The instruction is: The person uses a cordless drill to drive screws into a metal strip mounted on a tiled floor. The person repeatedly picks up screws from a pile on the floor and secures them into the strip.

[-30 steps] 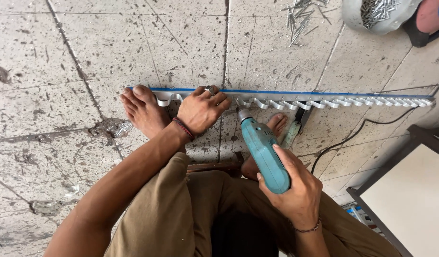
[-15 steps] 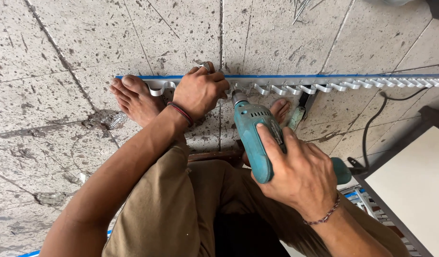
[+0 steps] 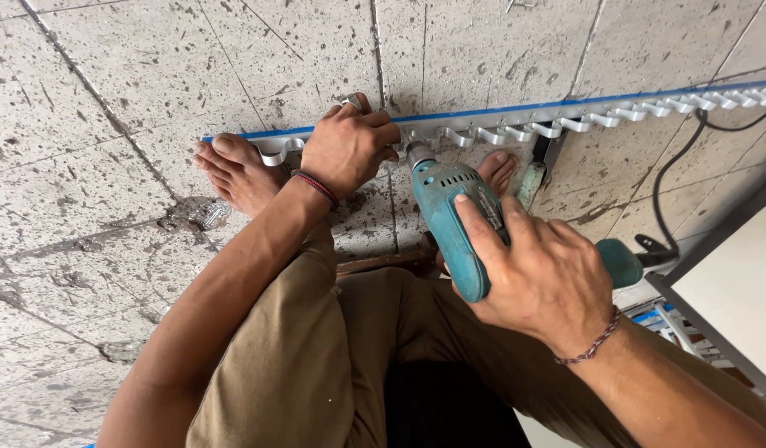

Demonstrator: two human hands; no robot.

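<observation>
Your left hand (image 3: 350, 148) presses down on the long metal strip (image 3: 516, 126) with its row of curved hooks, fingers closed over its upper edge, holding it flat on the stone floor (image 3: 109, 99) along the blue edging. Your right hand (image 3: 541, 278) is wrapped tight around the teal power drill (image 3: 449, 220), whose tip meets the strip just beside your left fingers. Your bare foot (image 3: 238, 170) rests at the strip's left end. Judging by this, the work sits near the left end of the strip; the long run of hooks to the right looks left to do, though no fasteners can be made out.
</observation>
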